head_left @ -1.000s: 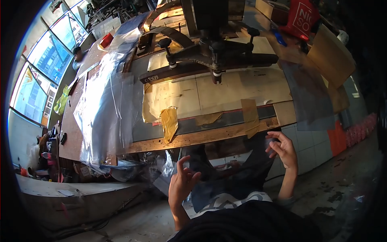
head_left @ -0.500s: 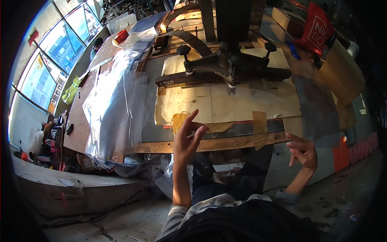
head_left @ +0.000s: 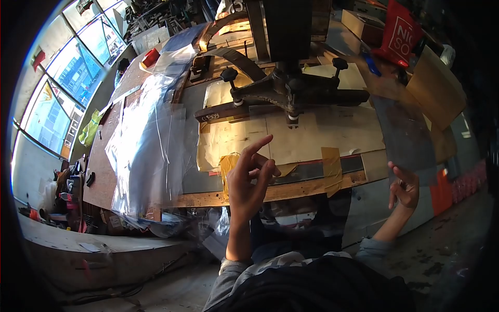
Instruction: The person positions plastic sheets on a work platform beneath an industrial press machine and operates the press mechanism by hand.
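Observation:
My left hand is raised over the front wooden edge of the table. Its index finger stretches up and the thumb stands apart; I see nothing held in it. Just behind the hand are a strip of yellow-brown tape and a cream board. Out past the table's front right corner hovers my right hand, index finger extended and the other fingers loosely bent, with nothing visible in it. Above the board stands a dark metal press frame with a crossbar and black knobs.
Clear plastic sheets cover the table's left side. A second tape strip crosses the front edge. At the right are a cardboard sheet, a red bag and a blue object. Windows line the left.
Both hands have shifted slightly right, and the left index finger now leans further right. The right index finger points more upward. The view has tilted slightly.

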`<state>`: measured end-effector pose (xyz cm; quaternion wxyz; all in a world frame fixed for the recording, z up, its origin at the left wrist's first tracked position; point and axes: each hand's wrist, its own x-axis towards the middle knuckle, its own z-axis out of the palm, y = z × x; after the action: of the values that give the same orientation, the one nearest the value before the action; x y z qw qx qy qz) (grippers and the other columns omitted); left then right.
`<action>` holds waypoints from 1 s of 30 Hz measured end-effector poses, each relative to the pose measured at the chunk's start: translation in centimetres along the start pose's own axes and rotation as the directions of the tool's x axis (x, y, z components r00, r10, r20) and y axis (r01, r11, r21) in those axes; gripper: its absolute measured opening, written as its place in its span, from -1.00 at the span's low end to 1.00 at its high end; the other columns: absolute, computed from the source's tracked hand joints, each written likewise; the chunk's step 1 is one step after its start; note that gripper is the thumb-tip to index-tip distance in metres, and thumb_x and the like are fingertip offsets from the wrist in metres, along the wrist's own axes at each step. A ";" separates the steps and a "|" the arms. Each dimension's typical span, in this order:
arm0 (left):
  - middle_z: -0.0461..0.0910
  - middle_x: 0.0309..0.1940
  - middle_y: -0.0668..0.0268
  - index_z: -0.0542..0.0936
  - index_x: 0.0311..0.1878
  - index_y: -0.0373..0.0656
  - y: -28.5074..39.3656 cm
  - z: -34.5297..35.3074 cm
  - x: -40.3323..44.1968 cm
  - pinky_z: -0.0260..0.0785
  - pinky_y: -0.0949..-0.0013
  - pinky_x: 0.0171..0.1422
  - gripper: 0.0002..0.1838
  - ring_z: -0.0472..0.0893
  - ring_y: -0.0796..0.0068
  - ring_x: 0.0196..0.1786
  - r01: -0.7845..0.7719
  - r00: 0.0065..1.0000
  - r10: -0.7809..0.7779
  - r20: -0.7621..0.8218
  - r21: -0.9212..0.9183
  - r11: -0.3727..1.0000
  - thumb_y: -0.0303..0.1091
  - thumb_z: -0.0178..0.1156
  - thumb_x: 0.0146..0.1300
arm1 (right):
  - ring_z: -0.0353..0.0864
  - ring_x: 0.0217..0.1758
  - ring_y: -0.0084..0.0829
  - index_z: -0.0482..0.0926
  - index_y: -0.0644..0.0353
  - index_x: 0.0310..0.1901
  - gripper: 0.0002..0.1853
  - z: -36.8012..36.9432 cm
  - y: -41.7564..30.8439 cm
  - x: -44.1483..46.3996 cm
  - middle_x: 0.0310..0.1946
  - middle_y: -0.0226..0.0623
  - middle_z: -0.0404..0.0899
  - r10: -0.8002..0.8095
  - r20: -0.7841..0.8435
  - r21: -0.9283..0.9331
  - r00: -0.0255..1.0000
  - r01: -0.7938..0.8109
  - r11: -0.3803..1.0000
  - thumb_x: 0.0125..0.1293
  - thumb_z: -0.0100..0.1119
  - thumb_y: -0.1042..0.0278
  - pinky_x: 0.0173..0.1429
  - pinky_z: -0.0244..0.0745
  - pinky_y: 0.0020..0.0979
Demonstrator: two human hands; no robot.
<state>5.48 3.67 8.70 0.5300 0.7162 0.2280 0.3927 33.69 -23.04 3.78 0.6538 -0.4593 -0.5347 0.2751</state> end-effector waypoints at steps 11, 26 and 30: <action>0.57 -0.47 0.41 0.52 0.14 -0.25 -2.1 -2.7 -1.3 0.38 0.61 -0.35 -0.71 0.51 0.74 -0.44 0.041 0.989 -0.051 -0.139 -0.071 0.997 -0.53 0.11 0.36 | 0.71 -0.57 -0.36 0.46 0.33 0.24 -0.39 3.3 0.0 2.5 0.25 0.12 0.41 0.007 0.102 0.076 0.995 -0.015 0.997 0.06 0.09 0.81 -0.72 0.44 -0.59; 0.38 -0.53 0.59 0.58 0.10 -0.11 -11.1 -44.9 2.2 -0.03 0.70 -0.58 -0.72 0.17 0.86 -0.62 0.158 0.844 0.131 -0.520 0.475 0.866 -0.23 0.09 0.44 | 0.58 0.05 -0.35 0.47 0.33 0.22 -0.52 -11.6 1.3 1.2 0.20 -0.08 0.50 0.173 -0.509 -0.667 0.843 -0.514 0.540 0.38 0.17 0.21 0.16 0.45 -0.40; 0.69 -0.14 0.03 0.33 0.39 -0.15 -12.8 -56.2 1.9 0.51 0.33 -0.30 -0.36 0.72 0.26 -0.23 0.416 0.905 -0.125 -0.407 0.784 0.461 0.04 0.10 0.38 | 0.51 0.16 0.00 0.38 0.42 0.25 -0.29 -24.7 5.5 -0.9 0.11 0.11 0.52 -0.157 -0.708 -0.686 0.688 -0.724 -0.078 0.39 0.02 -0.15 0.23 0.40 -0.13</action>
<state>-37.46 41.94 4.54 0.1222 0.7700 0.5790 0.2385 57.72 -29.02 -1.65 0.1776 -0.9437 -0.1970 -0.1976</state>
